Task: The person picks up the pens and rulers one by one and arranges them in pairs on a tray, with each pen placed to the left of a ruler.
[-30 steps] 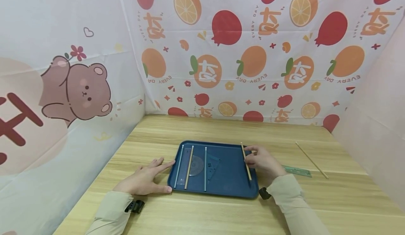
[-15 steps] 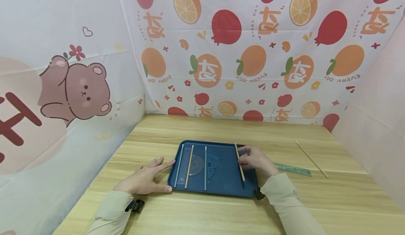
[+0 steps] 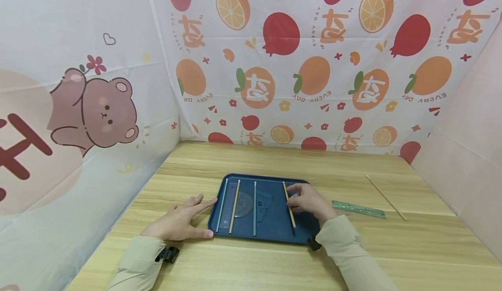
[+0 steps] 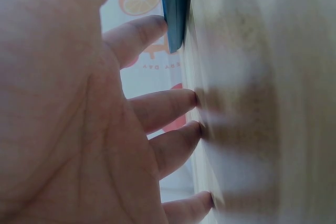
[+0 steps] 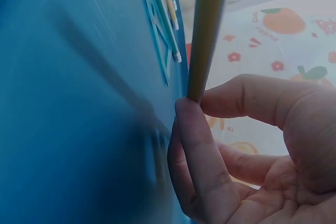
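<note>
My right hand [image 3: 310, 201] pinches a gold-coloured pencil [image 5: 205, 40] between thumb and fingers, close over the right part of the blue tray [image 3: 274, 228]. The pencil's shadow falls on the tray floor in the right wrist view. My left hand [image 3: 180, 221] lies with fingers spread at the tray's left side; its index fingertip and thumb meet the edge, the other fingertips rest on the table. Inside the tray lie a blue-green pencil [image 3: 221, 208], a clear ruler [image 3: 227, 208], another gold pencil [image 3: 234, 208], a clear protractor [image 3: 245, 205], a teal pencil [image 3: 255, 214] and a teal set square [image 3: 264, 204].
Right of the tray, a green ruler [image 3: 358, 209] lies on the wooden table [image 3: 274, 265]. Farther right there is a thin tan stick [image 3: 386, 197]. Fruit-print cloth [image 3: 280, 34] hangs behind the table, and pale cloth walls stand at both sides.
My right hand has moved left over the tray with the gold pencil, and more of the green ruler shows. My left hand has stayed in place.
</note>
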`<state>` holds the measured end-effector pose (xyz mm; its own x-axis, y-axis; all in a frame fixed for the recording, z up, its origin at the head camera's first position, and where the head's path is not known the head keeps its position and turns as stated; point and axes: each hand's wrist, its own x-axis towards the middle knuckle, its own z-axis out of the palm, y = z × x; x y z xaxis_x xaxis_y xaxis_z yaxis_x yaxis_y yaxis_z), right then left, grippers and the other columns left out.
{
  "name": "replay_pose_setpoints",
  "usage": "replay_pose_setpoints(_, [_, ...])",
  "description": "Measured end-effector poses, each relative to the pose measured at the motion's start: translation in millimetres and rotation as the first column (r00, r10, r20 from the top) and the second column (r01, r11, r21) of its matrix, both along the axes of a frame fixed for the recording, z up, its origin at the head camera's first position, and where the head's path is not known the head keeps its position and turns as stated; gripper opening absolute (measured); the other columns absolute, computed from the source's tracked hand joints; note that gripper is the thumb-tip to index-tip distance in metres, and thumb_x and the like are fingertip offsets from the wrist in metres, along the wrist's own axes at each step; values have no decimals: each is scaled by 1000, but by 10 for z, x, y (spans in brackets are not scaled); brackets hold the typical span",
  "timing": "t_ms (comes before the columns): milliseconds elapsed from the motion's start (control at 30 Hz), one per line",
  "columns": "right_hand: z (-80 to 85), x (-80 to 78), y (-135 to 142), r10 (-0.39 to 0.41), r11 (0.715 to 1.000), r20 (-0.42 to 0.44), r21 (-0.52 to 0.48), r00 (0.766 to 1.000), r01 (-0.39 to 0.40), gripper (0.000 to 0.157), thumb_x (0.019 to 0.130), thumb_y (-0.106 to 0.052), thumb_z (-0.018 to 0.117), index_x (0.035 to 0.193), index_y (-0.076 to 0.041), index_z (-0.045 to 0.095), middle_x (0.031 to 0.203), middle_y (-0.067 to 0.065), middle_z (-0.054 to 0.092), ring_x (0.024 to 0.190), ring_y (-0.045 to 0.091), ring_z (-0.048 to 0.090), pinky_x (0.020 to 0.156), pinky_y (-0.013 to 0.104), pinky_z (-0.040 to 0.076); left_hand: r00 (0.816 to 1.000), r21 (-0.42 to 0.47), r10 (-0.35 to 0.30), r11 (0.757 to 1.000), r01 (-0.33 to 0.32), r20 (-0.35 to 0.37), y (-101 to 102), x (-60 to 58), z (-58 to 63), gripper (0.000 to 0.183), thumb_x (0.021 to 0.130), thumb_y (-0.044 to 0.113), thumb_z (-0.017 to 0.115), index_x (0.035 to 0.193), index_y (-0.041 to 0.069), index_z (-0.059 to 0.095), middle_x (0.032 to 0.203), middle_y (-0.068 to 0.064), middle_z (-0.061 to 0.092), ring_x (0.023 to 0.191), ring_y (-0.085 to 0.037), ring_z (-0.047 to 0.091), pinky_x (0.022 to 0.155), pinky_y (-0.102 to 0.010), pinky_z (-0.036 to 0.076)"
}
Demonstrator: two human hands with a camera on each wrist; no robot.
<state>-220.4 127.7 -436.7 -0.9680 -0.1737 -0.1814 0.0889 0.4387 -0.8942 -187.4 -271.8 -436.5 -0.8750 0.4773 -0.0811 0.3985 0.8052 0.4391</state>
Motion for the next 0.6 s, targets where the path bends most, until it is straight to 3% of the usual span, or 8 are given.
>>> replay_pose_setpoints(300, [-38, -4, -74, 12, 1000, 16, -6, 1000, -12, 53, 93, 3, 70, 144, 10, 57, 94, 14, 73, 81, 16, 75, 82, 41, 68, 1000, -15, 7, 1000, -7, -1, 4, -3, 15, 99, 84, 64, 84, 166, 28, 42, 171, -33, 31, 159, -59, 26, 112, -92, 19])
replay_pose_setpoints(600, [-11, 23, -191, -7, 999, -3, 51, 1000, 7, 54, 91, 4, 72, 144, 7, 60, 88, 11, 72, 76, 17, 74, 77, 37, 68, 1000, -18, 7, 1000, -7, -6, 3, 0, 10, 100, 84, 64, 84, 167, 28, 42, 171, -33, 31, 159, -59, 26, 111, -92, 20])
